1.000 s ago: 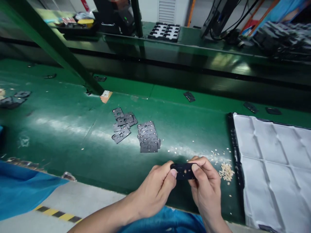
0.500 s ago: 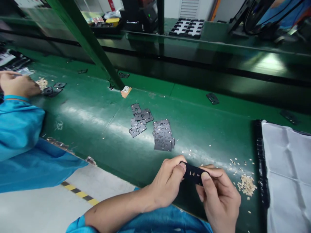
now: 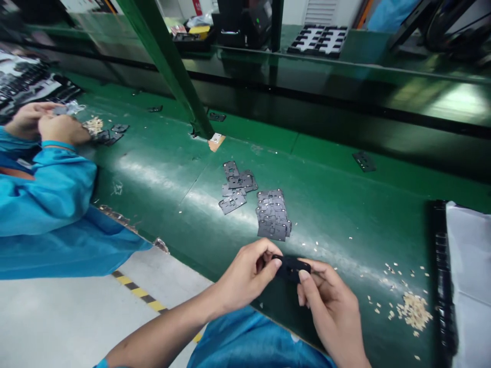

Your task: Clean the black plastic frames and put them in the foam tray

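Note:
Between my two hands, close to the bench's near edge, I hold a small flat black plastic plate [image 3: 290, 269]. My left hand [image 3: 251, 273] pinches its left end between thumb and fingers. The thumb and fingers of my right hand [image 3: 326, 296] are closed on its right end. Just beyond my hands lies an overlapping row of dark grey plates [image 3: 272, 220] with cut-outs. A looser heap of similar plates [image 3: 236, 186] is left of that row. To the right of my right hand is a pile of tiny beige pieces [image 3: 415, 311], with several strewn around it.
A black tray with a white sheet [image 3: 470, 255] stands at the right edge. The slanted green post [image 3: 169, 71] meets the bench ahead. On the left, a co-worker's hands [image 3: 57, 122] are over the bench beside beige pieces. A single plate [image 3: 364, 161] lies farther back.
My view has swung left, so the bench things appear farther right. The plate has turned in my fingers; its small openings no longer show light. More of the co-worker's hands is in view.

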The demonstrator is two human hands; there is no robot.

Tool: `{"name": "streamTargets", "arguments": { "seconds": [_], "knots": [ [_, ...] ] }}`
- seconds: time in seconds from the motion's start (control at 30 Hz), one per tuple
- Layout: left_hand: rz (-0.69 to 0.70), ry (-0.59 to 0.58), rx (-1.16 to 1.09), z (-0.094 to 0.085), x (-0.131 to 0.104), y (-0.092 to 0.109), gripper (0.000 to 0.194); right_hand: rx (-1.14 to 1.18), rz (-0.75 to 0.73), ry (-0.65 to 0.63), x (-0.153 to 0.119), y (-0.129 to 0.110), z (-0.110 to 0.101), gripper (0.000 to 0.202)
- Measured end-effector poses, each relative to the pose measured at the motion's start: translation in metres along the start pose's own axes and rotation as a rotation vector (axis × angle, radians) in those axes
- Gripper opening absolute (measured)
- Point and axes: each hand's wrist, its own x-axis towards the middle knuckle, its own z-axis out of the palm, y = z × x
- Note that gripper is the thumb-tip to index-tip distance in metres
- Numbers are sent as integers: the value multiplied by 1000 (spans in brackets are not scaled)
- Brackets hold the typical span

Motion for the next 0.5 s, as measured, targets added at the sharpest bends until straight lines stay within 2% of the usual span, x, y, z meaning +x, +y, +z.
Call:
{"name": "streamTargets", "arguments": {
  "seconds": [0.07,0.17,0.23,0.33,0.43,0.5],
  "knots": [
    [58,59,102,-11,7,-2,14,-86,-49,-35,9,4,1,38],
    [128,123,280,-25,21,-4,13,-220,-95,8,20,6,4,51],
    [155,119,423,-30,25,-4,15,-266,-120,53,20,2,7,48],
    [187,155,665,-30,17,-7,26,-259,-154,70,11,-6,12,40],
    [194,239,860,-37,15,-20,40,-235,-166,48,7,-10,15,40],
    [247,248,899,-46,25,-33,46,-254,-163,40,9,-10,15,41]
  ]
}}
